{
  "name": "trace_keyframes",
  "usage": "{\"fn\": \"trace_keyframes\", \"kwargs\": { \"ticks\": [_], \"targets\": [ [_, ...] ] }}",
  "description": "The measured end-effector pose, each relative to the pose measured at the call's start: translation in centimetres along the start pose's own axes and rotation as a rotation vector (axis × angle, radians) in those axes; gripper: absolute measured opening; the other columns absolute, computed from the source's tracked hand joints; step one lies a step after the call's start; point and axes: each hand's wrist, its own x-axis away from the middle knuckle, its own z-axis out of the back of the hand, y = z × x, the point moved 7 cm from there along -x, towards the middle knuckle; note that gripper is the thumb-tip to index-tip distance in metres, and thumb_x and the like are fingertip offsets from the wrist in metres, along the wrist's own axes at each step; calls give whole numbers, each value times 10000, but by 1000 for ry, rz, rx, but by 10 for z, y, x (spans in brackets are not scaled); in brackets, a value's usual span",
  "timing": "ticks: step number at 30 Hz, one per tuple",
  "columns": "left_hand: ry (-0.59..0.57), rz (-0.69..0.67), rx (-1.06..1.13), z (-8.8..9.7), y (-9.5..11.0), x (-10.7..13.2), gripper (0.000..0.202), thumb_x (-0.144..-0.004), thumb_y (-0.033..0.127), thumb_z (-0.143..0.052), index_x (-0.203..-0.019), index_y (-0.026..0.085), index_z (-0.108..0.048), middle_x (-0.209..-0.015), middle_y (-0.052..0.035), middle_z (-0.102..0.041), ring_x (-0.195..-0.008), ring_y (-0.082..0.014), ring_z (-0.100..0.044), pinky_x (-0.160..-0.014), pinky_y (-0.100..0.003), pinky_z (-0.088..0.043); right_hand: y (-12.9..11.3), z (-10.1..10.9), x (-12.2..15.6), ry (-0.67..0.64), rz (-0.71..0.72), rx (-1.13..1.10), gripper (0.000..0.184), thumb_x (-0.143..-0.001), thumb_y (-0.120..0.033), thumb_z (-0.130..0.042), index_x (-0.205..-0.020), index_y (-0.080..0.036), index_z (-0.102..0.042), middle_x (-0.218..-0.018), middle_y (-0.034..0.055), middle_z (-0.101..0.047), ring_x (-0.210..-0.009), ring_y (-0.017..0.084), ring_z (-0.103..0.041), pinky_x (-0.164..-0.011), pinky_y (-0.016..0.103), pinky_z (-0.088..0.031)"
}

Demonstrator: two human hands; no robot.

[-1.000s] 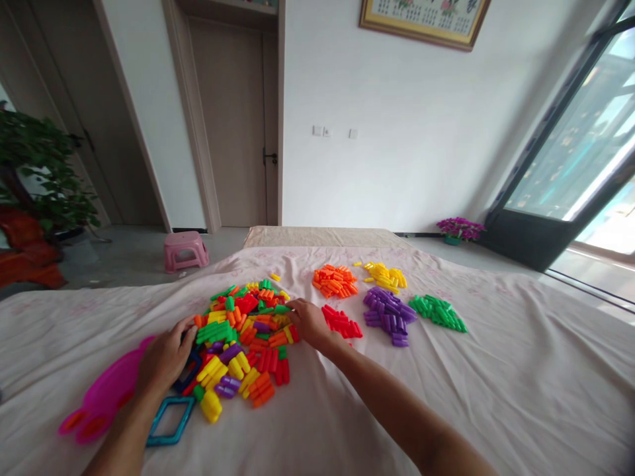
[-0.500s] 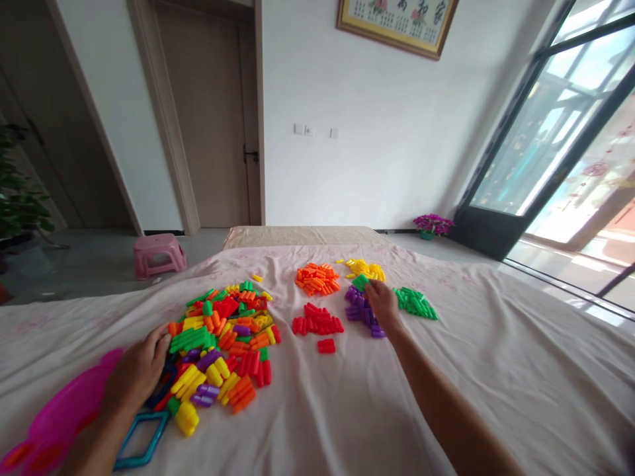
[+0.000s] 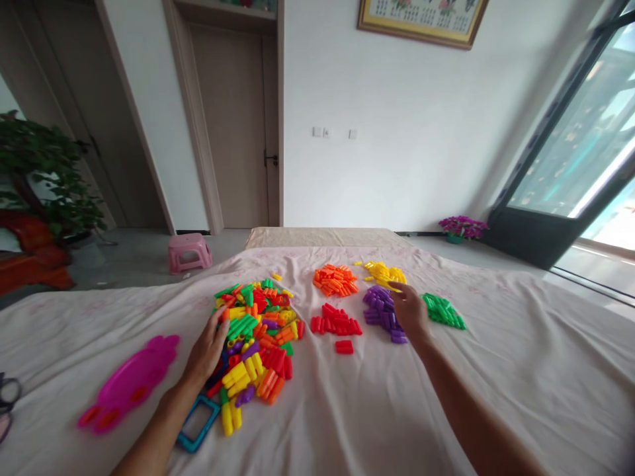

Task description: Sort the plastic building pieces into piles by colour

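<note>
A mixed heap of coloured plastic blocks [image 3: 260, 334] lies on the pink sheet [image 3: 347, 423]. My left hand [image 3: 208, 347] rests on the heap's left edge, fingers spread flat against the blocks. To the right are sorted piles: orange [image 3: 335, 279], yellow [image 3: 384, 272], purple [image 3: 378, 305], red [image 3: 335, 322] and green [image 3: 444, 311]. My right hand [image 3: 411, 312] hovers between the purple and green piles, fingers stretched towards the yellow one, with nothing visible in it. A single red block [image 3: 344, 346] lies apart below the red pile.
A magenta plastic tray [image 3: 129, 383] and a teal frame piece [image 3: 198, 423] lie beside my left arm. Scissors [image 3: 7, 400] show at the left edge. Beyond the bed are a pink stool [image 3: 188, 251], a plant [image 3: 44, 172], a flower pot [image 3: 461, 228] and a glass door [image 3: 580, 165].
My right hand went from the heap to the sorted piles carrying a green block; the block no longer shows in it. My left hand slid slightly up the heap's edge.
</note>
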Motion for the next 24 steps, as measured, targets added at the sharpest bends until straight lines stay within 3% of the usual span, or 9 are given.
{"fn": "trace_keyframes", "kwargs": {
  "ticks": [4, 6, 8, 12, 15, 24],
  "targets": [
    [0, -44, 41, -2, 6, -1, 567, -944, 491, -299, -1391, 184, -468, -1469, -91, -498, -1362, -188, -443, -1131, -353, -363, -93, -66, 56, -363, 184, -283, 330, -816, -223, -474, -1065, -187, -687, -1025, 75, -709, -813, 169, -661, -754, 299, -520],
    [46, -26, 31, 7, -2, -7, 572, -943, 491, -273, -1352, 168, -510, -1418, -106, -544, -1324, -204, -483, -1120, -370, -377, -128, -92, 88, -551, 260, -277, 348, -820, -185, -492, -1118, -207, -672, -1075, 65, -700, -859, 164, -665, -786, 289, -513],
    [97, 2, 4, 18, -15, -13, 583, -932, 500, -271, -1324, 154, -530, -1390, -124, -559, -1310, -225, -493, -1121, -397, -374, -150, -108, 111, -625, 313, -215, 384, -832, -164, -496, -1181, -216, -645, -1101, 67, -691, -915, 172, -659, -817, 286, -498],
    [99, 35, -67, 27, -36, -19, 571, -906, 504, -318, -1277, 147, -565, -1342, -145, -588, -1287, -254, -511, -1114, -424, -372, -164, -126, 130, -642, 358, -15, 407, -849, -176, -515, -1244, -220, -605, -1181, 89, -657, -1053, 220, -608, -851, 305, -465],
    [49, 38, -111, 24, -40, -16, 535, -898, 501, -346, -1223, 166, -606, -1293, -127, -634, -1249, -252, -550, -1095, -411, -393, -168, -134, 138, -675, 417, 71, 336, -868, -198, -516, -1182, -236, -630, -1080, 71, -683, -1026, 224, -588, -837, 304, -441],
    [14, 72, -166, 23, -43, -15, 531, -894, 510, -339, -1213, 192, -619, -1277, -99, -658, -1215, -237, -585, -1039, -366, -446, -166, -135, 149, -553, 474, 29, 234, -809, -146, -578, -1022, -235, -618, -925, 30, -677, -941, 205, -551, -810, 293, -398]
  ]
}}
